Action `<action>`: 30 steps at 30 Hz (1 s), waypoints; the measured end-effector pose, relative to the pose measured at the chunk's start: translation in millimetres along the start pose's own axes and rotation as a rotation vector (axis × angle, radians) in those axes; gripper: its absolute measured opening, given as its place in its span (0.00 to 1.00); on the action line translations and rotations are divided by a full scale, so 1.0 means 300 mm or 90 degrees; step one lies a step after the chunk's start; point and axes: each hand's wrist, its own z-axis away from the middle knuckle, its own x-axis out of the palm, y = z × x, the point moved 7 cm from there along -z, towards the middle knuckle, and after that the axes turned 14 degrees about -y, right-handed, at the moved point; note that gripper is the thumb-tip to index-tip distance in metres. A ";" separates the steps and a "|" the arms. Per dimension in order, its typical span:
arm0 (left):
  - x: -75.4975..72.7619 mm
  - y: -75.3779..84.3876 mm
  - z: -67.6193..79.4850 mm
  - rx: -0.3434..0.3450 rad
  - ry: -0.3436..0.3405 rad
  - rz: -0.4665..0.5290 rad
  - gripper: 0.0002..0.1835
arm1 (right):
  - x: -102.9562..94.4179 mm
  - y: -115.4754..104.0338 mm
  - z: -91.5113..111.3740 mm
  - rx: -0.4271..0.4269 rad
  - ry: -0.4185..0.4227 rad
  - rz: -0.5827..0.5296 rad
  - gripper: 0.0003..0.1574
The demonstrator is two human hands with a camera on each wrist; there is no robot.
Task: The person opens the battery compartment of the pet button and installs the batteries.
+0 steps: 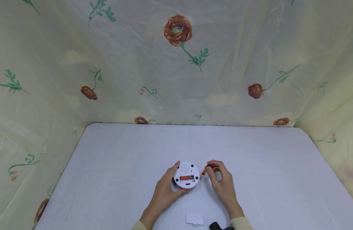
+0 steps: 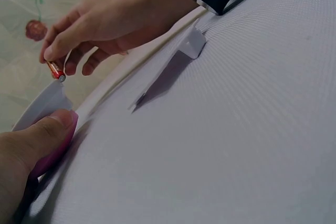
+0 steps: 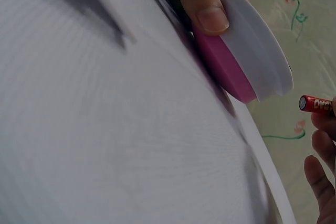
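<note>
My left hand (image 1: 164,187) grips a round white device (image 1: 194,169), its thumb at the near edge and fingers at the far left edge. The underside faces up, with speaker holes, dark feet and an uncovered battery compartment (image 1: 181,181) where red battery casing shows. In the right wrist view the device's side is pink (image 3: 223,69). Just right of the device, my right hand (image 1: 223,183) pinches a small red-and-black battery (image 1: 204,171) between thumb and fingertips. One end of that battery (image 3: 316,104) points toward the device, a small gap apart in the right wrist view.
A white battery cover (image 1: 195,218) lies on the white-covered table (image 1: 107,179), nearer me than the device. Beside it, a black object (image 1: 215,226) shows at the bottom edge near my right sleeve (image 1: 241,223). Flower-patterned curtains (image 1: 216,95) hang behind the table and at both sides.
</note>
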 end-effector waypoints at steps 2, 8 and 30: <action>0.000 0.003 0.003 0.007 0.002 -0.007 0.55 | -0.002 -0.008 0.004 -0.006 0.014 0.004 0.13; -0.002 0.000 0.007 0.007 0.003 -0.006 0.55 | -0.001 -0.020 0.011 -0.025 0.040 -0.001 0.15; -0.006 0.003 0.004 0.014 0.007 -0.003 0.55 | 0.068 -0.058 -0.002 -0.053 -0.025 -0.019 0.15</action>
